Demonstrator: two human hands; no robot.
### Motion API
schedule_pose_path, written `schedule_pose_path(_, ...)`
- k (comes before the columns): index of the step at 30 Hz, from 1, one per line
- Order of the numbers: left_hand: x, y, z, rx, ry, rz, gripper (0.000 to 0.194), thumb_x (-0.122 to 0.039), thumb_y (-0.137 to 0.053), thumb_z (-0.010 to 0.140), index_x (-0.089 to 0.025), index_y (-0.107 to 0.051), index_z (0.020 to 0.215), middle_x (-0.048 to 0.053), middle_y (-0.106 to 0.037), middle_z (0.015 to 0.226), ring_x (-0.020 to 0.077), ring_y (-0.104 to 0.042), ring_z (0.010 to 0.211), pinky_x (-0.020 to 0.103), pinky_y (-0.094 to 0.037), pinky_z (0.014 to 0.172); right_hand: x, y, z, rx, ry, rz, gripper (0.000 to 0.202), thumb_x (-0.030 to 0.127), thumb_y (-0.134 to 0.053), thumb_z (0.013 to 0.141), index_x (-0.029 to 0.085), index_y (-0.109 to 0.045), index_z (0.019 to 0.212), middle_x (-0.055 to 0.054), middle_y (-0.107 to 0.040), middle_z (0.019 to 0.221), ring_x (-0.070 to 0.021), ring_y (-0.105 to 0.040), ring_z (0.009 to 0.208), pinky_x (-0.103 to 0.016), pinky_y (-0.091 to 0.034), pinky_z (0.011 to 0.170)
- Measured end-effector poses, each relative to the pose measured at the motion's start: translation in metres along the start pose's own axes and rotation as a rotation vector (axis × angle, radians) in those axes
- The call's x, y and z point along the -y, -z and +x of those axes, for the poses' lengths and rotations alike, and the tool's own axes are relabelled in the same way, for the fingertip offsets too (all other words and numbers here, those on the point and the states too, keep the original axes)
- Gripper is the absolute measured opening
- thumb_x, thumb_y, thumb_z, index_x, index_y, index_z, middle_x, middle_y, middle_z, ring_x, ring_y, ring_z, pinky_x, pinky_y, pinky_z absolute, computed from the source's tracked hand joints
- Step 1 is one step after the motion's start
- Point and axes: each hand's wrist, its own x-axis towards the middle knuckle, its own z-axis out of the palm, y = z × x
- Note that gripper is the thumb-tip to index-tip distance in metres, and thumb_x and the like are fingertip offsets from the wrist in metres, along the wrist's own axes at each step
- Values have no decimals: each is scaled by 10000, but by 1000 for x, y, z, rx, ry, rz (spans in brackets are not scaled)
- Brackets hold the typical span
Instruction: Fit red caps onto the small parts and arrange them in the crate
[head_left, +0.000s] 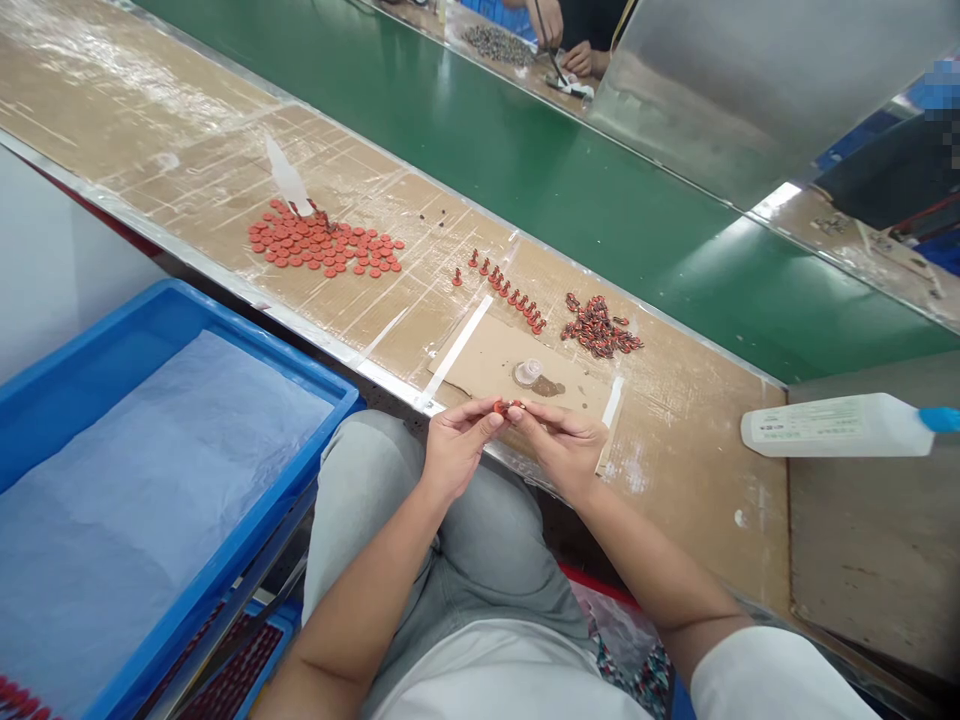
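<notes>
My left hand (459,445) and my right hand (564,440) meet at the table's front edge, fingertips almost touching. Between them is a small red-and-dark figurine (507,406), pinched from both sides; whether it is one piece or two being pressed together is too small to tell. Just beyond my fingers, a small clear cup (528,372) stands on a cardboard sheet (480,362), beside a brown wet stain. Behind the sheet runs a row of small figurines on round red bases (508,290). To its right lies a heap of loose red-and-black figurines (598,326).
Left along the table, many red discs (315,240) surround a white pointed-nozzle bottle (285,175). A large white bottle with a blue cap (832,425) lies at right. A blue tray (330,385) sits left of my legs. Past the green belt (480,130), another person's hands work.
</notes>
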Motion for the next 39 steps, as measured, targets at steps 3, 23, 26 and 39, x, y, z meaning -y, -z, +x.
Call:
schedule_pose_path(3, 2, 4, 1, 9, -71, 76, 232, -193, -795, 642, -211, -751, 869, 36, -740, 930, 148, -684, 892, 300, -544, 882, 1, 0, 1, 19, 0, 4, 184, 242, -781, 685, 230, -752, 866, -21, -742, 907, -187, -718, 801, -322, -614, 781)
schedule_pose_path(23, -1, 2, -4, 16, -446, 395, 251, -152, -751, 693, -262, -750, 919, 22, -729, 893, 135, -672, 847, 262, -541, 806, -3, 5, 5, 102, 121, 36, 221, 179, -767, 705, 277, -739, 900, -12, -743, 882, -165, -700, 781, -309, -576, 728)
schedule_pose_path(26, -2, -1, -5, 1, -445, 418, 245, -165, -749, 698, -260, -748, 924, 24, -730, 907, 136, -673, 853, 269, -547, 813, -3, 4, 6, 101, 125, 39, 207, 204, -764, 713, 267, -737, 909, -19, -743, 880, -162, -698, 774, -307, -572, 724)
schedule_pose_path(39, -1, -3, -5, 9, -446, 394, 256, -150, -747, 698, -272, -747, 923, 22, -724, 938, 137, -664, 893, 278, -533, 849, -4, 5, 8, 82, 139, 10, 210, 204, -764, 710, 260, -735, 910, -23, -741, 873, -155, -686, 757, -289, -561, 682)
